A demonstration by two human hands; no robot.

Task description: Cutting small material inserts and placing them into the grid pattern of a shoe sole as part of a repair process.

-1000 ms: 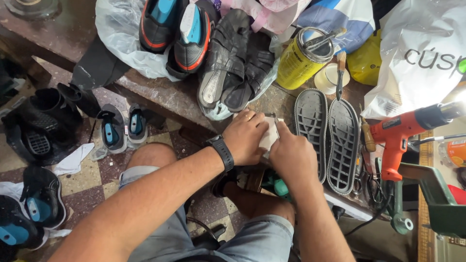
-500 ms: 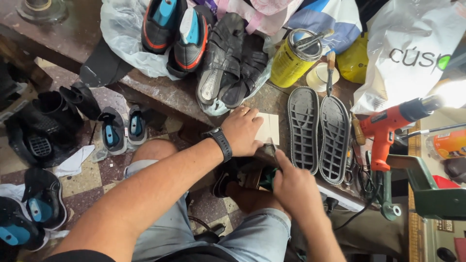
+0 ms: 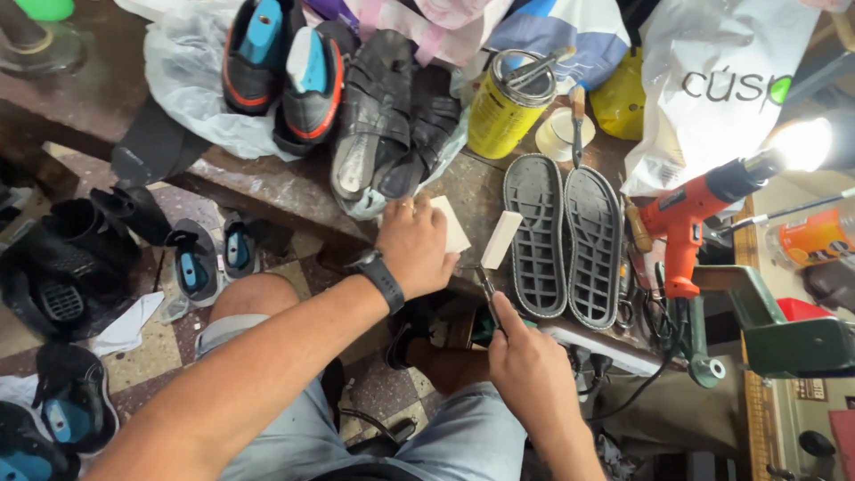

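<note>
Since half a second ago the right hand has dropped lower in the frame and now lifts a pale strip clear of the table, pinched in the tips of a slim metal tool; a second ago both hands were bunched together over the white pieces. The left hand has stayed near the table edge at centre frame.

The left forearm runs up from the lower left, a black wristwatch on the wrist, palm down, fingers loosely curled over a white block that lies flat on the table. The right hand sits below centre, fingers clenched around the tool's handle, the tool pointing up toward the strip.

The strip is a small, smooth, cream rectangle, tilted; the block looks alike. Just right of them lie two dark rubber soles with a gridded tread, side by side. An orange heat gun sits further right, a yellow can above, and black strapped sandals at upper centre.
</note>
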